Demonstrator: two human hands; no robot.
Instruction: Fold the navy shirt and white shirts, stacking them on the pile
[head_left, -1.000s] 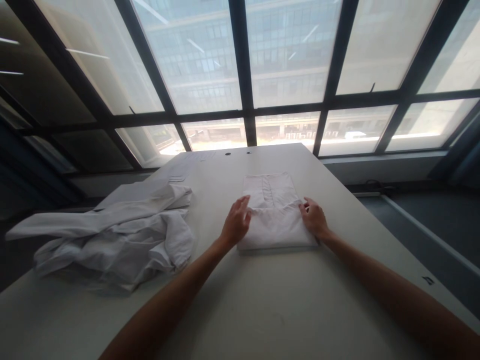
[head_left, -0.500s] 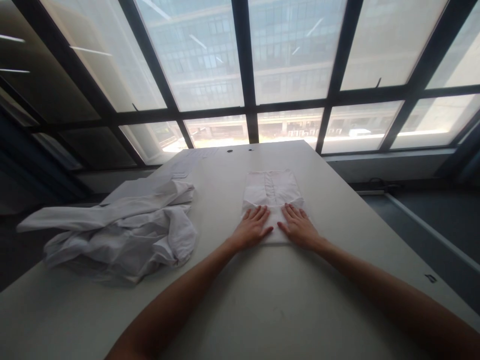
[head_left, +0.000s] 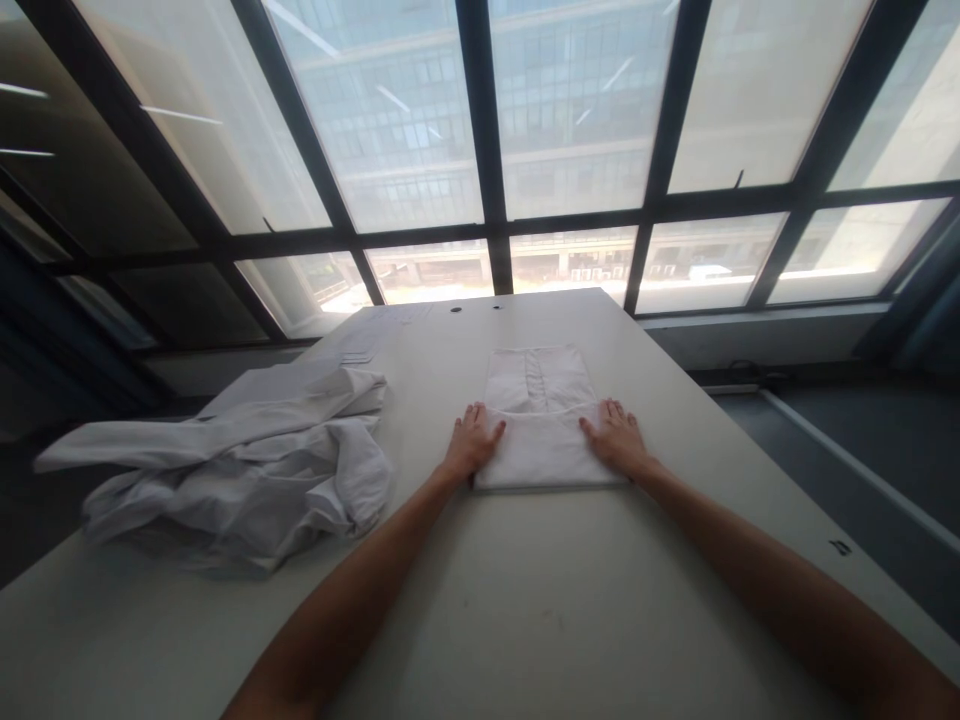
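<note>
While both my palms are turned down, my left hand (head_left: 474,440) and right hand (head_left: 616,438) lie apart on either side of a folded white garment (head_left: 551,450), fingers loosely spread and aimed at the far edge of the tabletop (head_left: 525,600). Neither hand is clamped on the cloth; my thumbs angle inward over it, and whether any fingertip is tucked under its sides I cannot tell.

The garment sits straight ahead of me, nearer the right edge of the tabletop than the left, between my hands and running on beyond them toward the far edge. Allowing for the slant of the view, I judge its long axis to point away from me, with its near side roughly square to my body. Neither hand is clearly nearer: each is at its own side border. A slightly curved edge of the top layer crosses almost from hand to hand, and past it a gathered strip (head_left: 535,380) runs down the middle of the far half.

To my left, well apart from the garment, crumpled white cloth (head_left: 247,470) sprawls out over the left edge. Papers (head_left: 375,325) lie toward the far left corner.
</note>
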